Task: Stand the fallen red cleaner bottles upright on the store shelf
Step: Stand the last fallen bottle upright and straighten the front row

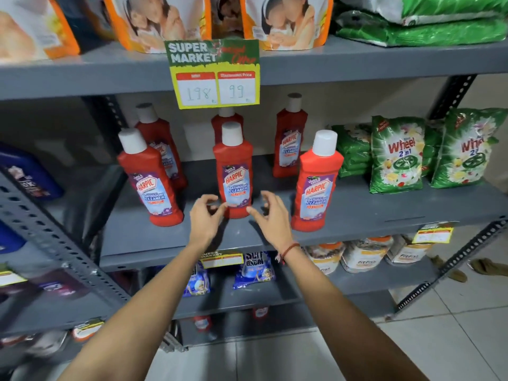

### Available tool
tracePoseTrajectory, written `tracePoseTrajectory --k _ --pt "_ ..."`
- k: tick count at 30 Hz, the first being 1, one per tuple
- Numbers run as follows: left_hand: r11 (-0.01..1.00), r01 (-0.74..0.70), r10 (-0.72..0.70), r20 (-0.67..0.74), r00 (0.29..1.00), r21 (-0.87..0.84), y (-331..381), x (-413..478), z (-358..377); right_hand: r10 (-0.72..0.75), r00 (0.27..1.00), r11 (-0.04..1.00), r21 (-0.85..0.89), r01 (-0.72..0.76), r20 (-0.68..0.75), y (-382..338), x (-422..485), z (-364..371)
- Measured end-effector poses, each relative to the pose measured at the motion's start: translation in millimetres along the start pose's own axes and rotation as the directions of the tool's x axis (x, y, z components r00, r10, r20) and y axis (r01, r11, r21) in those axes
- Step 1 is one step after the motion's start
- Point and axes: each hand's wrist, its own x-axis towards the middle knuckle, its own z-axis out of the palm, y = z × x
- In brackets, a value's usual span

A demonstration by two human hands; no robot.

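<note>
We face a grey metal shelf (357, 210) that carries the red cleaner bottles; to the right on the same board lie green detergent bags (395, 155), and a yellow price sign (215, 75) hangs from the board above. Six red bottles stand upright, all with white caps; three are in front: the front left bottle (149, 178) leaning a little in our wide view, the front middle bottle (233, 171), and the front right bottle (316, 182); behind them stand the back left bottle (159, 138), the back right bottle (291, 138), and a back middle bottle (226, 119) mostly hidden by the one before it and by the sign. Our left hand (204, 215) and right hand (270, 215) reach out on either side of the front middle bottle's base; both are open with fingers loosely curled, gripping nothing; the left fingertips (222, 207) sit just at the bottle's lower edge, though we cannot tell whether they touch; a red thread band (288, 250) circles the right wrist.
</note>
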Motion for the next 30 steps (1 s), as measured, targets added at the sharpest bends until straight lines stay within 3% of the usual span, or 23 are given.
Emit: tracePoseTrajectory --k 3,6,8,11,21,30 --pt "0.995 -0.016 0.003 0.13 0.992 0.095 0 16 -4 0.073 0.987 0.997 0.0 -0.074 0.142 -7 32 7" --pt "0.996 -0.04 0.014 0.292 0.956 0.084 2 28 -2 0.104 0.964 0.995 -0.034 -0.099 0.244 -7 51 11" --pt "0.998 -0.03 0.009 0.327 0.945 0.057 4 32 0 0.099 0.952 0.994 0.004 -0.105 0.291 -7 55 13" --pt "1.0 -0.006 0.0 0.324 0.946 0.019 4 33 -2 0.116 0.952 0.987 0.071 -0.142 0.285 -7 53 18" --pt "0.998 -0.055 0.064 0.434 0.899 -0.032 1 6 -17 0.005 0.964 0.997 0.074 -0.025 0.267 1 18 12" --pt "0.997 -0.067 0.073 0.457 0.886 -0.03 3 -5 -22 0.024 0.971 0.996 0.083 -0.045 0.239 -4 2 10"
